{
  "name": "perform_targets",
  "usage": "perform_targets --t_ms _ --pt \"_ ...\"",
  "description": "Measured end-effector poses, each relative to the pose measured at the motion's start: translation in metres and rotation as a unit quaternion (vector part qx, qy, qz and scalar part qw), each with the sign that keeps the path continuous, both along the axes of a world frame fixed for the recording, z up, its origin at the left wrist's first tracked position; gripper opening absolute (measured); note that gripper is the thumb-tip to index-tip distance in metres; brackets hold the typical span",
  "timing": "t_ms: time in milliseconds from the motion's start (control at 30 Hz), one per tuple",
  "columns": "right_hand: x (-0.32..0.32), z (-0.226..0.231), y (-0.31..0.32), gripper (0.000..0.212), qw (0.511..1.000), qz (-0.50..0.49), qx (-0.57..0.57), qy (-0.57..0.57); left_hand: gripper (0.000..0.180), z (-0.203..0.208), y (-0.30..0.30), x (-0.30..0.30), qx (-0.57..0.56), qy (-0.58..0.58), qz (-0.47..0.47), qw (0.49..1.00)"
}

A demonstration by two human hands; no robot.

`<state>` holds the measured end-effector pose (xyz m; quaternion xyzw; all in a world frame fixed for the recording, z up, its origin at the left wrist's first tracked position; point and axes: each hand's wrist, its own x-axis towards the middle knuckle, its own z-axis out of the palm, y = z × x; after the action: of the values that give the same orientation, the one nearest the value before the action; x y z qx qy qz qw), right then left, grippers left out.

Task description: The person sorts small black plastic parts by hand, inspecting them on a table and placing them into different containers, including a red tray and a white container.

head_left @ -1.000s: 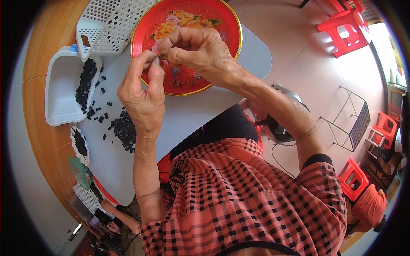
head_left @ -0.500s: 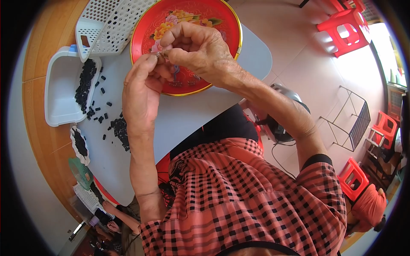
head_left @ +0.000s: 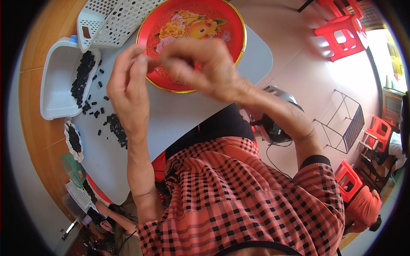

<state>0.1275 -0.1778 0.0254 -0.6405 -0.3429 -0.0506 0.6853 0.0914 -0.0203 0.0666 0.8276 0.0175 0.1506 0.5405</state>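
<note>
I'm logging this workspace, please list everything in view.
Table: one, pale grey, upper centre
Round tray: one, red, gold rim, flowered, on table
Bin: one, white, left
Perforated baskets: at least two, white, upper and lower left
Small parts: many, black, on table and in bin
Frilled dish: one, white, left, holding black bits
Mesh basket: one, green, lower left
Floor: one, pinkish, right
Stools: several, red, right
Rack: one, dark, on floor
Rounded object: one, grey and black, centre right
Other people: at least two, one in orange, lower left and right
Checked shirt: one, red and black, lower centre
Left hand: one, at tray's left edge, grip blurred
Right hand: one, over tray, grip blurred
</note>
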Motion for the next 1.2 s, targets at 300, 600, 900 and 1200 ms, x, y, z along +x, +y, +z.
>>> perform_targets --t_ms 300,600,900,1200 --pt "-0.068 -0.028 0.036 0.018 0.960 0.125 -0.092 -0.233 0.018 -0.019 0.020 -0.042 0.009 -0.011 -0.005 1.000" --pt "-0.086 -0.046 0.046 0.014 0.973 0.170 -0.047 -0.151 0.017 -0.037 0.018 -0.032 0.219 -0.103 -0.115 0.963" --pt "-0.081 -0.004 0.047 0.013 0.972 0.190 -0.024 -0.133 0.015 -0.022 0.045 -0.072 -0.125 -0.033 -0.039 0.991" --pt "0.011 0.025 0.155 0.014 0.957 0.070 -0.217 -0.179 0.018 -0.050 0.082 -0.124 -0.305 -0.022 0.079 0.949"
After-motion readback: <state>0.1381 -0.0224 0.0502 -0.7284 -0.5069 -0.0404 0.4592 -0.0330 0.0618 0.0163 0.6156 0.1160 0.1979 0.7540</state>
